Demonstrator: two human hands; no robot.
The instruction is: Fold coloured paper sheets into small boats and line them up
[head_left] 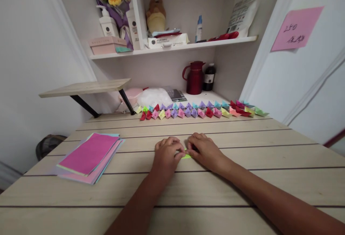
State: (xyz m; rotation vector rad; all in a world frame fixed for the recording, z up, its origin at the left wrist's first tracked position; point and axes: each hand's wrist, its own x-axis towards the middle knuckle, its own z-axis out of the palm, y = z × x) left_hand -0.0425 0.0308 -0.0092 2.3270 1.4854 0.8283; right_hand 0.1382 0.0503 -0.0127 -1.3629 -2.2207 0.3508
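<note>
A small folded piece of yellow-green paper [186,156] lies on the table between my hands, mostly covered by fingers. My left hand [168,154] pinches its left side, thumb and fingertips together. On the other side my right hand [203,150] has its fingers curled and closed on the paper's right part. Beyond my hands, folded paper boats [194,112] in many colours stand in two long rows across the back of the table. To the left rests a stack of coloured paper sheets [90,154], a magenta one on top.
The slatted wooden table [242,195] meets a white shelf unit behind. A small raised wooden shelf [86,86] on black legs stands at back left. A red jug [195,78] and dark bottle [209,77] stand behind the boats. A pink note [298,28] hangs at right.
</note>
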